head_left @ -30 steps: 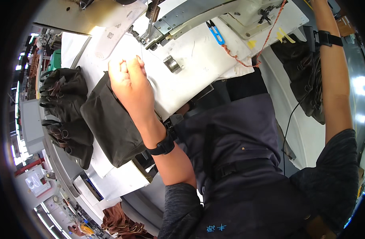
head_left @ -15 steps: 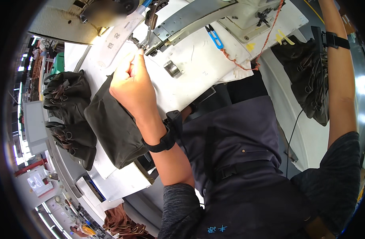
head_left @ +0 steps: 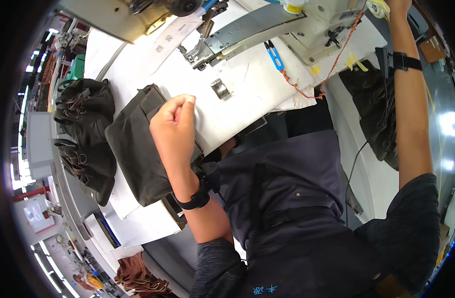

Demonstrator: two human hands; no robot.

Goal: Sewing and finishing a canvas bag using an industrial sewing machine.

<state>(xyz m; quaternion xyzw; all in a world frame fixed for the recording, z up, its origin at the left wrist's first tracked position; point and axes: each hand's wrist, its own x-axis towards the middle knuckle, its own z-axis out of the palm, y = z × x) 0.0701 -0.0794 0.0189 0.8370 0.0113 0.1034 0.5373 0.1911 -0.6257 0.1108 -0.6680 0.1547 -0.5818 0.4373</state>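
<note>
My left hand (head_left: 174,124) is curled into a fist with nothing visible in it. It hovers over the right edge of a dark olive bag (head_left: 135,149) that lies on the white sewing table (head_left: 247,94). A black band circles that wrist. My right arm reaches up along the right side. My right hand (head_left: 393,5) is at the top of the cream sewing machine (head_left: 307,25), next to a yellowish spool (head_left: 377,7). The frame edge cuts off most of it, so its grip is hidden.
Blue thread snips (head_left: 274,54) and a small metal part (head_left: 220,89) lie on the table near the machine's arm. An orange thread (head_left: 336,64) trails down from the machine. Finished dark bags are piled at the left (head_left: 83,109) and more hang at the right (head_left: 379,114).
My left hand lay flat on the bag and table, then pinched near the needle. It has now drawn back toward me and closed into a fist. The right arm stays raised.
</note>
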